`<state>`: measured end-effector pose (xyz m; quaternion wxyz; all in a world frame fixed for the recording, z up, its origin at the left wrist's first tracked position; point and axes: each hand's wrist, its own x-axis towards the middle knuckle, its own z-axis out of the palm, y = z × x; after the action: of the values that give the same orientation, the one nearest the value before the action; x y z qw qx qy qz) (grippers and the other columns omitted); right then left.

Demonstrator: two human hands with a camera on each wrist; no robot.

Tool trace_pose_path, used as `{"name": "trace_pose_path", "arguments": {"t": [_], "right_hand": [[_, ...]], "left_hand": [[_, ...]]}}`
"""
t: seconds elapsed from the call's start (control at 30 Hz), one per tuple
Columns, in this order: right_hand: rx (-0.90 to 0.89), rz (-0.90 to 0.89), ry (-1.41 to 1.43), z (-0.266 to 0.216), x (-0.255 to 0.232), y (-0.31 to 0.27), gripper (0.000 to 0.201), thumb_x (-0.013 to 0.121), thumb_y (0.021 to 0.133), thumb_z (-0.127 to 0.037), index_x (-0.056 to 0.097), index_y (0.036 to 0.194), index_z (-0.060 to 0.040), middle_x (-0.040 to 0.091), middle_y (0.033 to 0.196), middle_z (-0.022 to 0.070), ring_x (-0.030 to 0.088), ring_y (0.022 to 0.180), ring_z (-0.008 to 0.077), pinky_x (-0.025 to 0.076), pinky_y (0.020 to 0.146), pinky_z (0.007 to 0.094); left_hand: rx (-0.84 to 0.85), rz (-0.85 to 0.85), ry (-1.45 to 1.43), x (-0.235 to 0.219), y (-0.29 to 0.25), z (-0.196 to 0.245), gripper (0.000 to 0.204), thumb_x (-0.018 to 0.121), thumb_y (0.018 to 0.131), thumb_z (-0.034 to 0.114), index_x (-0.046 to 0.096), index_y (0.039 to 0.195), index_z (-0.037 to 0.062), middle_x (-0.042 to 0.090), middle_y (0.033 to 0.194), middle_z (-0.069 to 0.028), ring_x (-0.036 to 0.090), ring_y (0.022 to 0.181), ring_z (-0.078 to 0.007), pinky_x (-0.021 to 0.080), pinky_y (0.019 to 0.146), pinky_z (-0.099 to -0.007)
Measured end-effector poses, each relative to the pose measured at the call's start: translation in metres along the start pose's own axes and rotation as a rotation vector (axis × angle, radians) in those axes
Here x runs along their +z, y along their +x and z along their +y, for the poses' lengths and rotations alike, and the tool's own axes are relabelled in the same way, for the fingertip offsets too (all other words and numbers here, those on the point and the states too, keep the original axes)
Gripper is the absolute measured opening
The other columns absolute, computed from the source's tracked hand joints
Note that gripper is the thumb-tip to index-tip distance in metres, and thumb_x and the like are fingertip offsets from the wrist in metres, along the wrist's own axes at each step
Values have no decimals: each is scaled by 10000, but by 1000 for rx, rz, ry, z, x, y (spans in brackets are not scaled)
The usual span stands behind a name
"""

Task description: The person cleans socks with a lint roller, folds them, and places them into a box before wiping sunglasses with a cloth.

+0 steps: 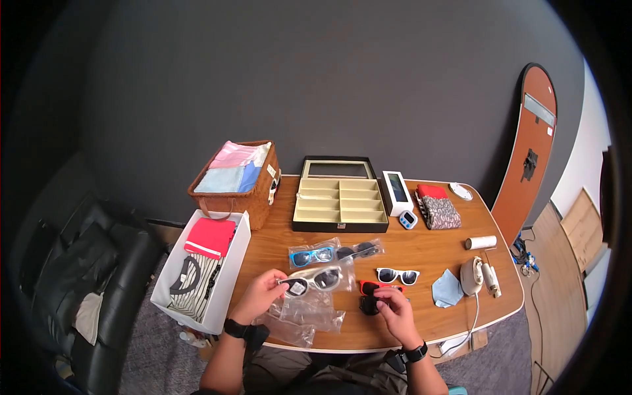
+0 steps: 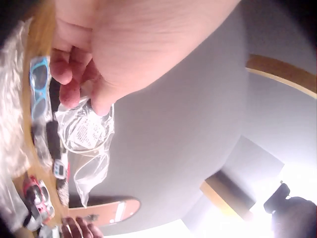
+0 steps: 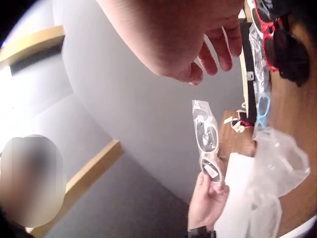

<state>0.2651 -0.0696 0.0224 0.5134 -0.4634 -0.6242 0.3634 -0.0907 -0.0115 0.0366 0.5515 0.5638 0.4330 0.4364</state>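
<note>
My left hand pinches one end of bagged white-framed sunglasses, lifted over the table; a white label shows on the near lens. In the right wrist view the same bagged pair hangs upright from the left hand. My right hand is over black sunglasses, fingers relaxed; in the right wrist view its fingers are bent loosely around nothing. Red sunglasses and unbagged white sunglasses lie just beyond it. Bagged blue sunglasses and bagged dark ones lie further back.
Empty plastic bags lie at the front edge. An open compartment case stands at the back, between a wicker basket and a white box. A white bin is at left; a blue cloth and steamer at right.
</note>
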Motion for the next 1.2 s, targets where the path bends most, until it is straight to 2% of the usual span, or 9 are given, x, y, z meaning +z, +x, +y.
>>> {"name": "trace_pose_path", "arguments": {"t": [0.03,0.13,0.27,0.43,0.5,0.73,0.83,0.93,1.2], "right_hand": [[50,2,173,-3,0,2,196,613,964,21,667,1151,-4,666,1161,78,621,1093,158,507,930,298],[132,-75,432,-34,1,9,170,617,981,4,668,1143,-3,667,1155,51,635,1020,129,522,918,282],[184,-197,384,-14,-3,4,217,637,975,-6,636,1191,-13,670,1162,61,646,989,113,553,883,279],[214,25,588,2,0,0,149,638,949,36,617,1088,-15,680,1073,49,655,946,104,553,808,260],[222,-98,641,1,-3,-3,127,634,936,62,604,1032,-15,673,1020,34,658,921,100,547,787,251],[270,-129,447,0,-13,-4,206,668,918,59,672,1117,5,655,1015,21,640,932,86,529,772,232],[167,-255,319,-13,-10,-4,249,705,898,23,721,1144,-13,638,1163,36,612,1036,119,514,848,252],[-8,-264,96,-11,-9,-6,232,736,871,-4,741,1102,-27,639,1149,64,616,1061,169,501,908,301],[-34,-110,91,6,-2,-16,252,745,833,-4,736,1085,-11,638,1184,99,605,1116,217,478,961,328]], "left_hand": [[6,-37,-20,6,-5,1,125,627,981,33,578,1096,27,634,896,1,602,767,-73,495,678,-228],[-56,-85,-25,31,-25,22,112,617,993,47,582,1099,38,633,902,8,594,769,-67,486,681,-221],[-78,-131,-125,47,-35,0,114,611,1008,65,584,1112,27,616,902,24,572,786,-48,481,706,-208],[-79,-80,-129,56,-45,-13,154,612,1018,92,585,1153,24,617,950,25,567,845,-44,468,746,-202],[-115,-89,-160,58,-46,-24,182,615,1018,90,587,1184,23,618,974,24,565,873,-46,463,762,-199],[-124,-57,-234,64,-47,-27,205,618,1014,84,589,1207,22,628,982,25,562,878,-44,456,751,-197],[-151,-109,-223,67,-48,-29,199,618,1013,84,596,1202,25,636,983,22,564,854,-35,451,729,-193],[-205,-134,-192,72,-51,-18,189,621,1013,91,611,1189,24,635,943,28,557,811,-26,451,709,-189],[-265,91,-455,76,-55,-56,203,555,1064,195,648,1085,16,620,852,35,541,702,-30,455,636,-197]]}}
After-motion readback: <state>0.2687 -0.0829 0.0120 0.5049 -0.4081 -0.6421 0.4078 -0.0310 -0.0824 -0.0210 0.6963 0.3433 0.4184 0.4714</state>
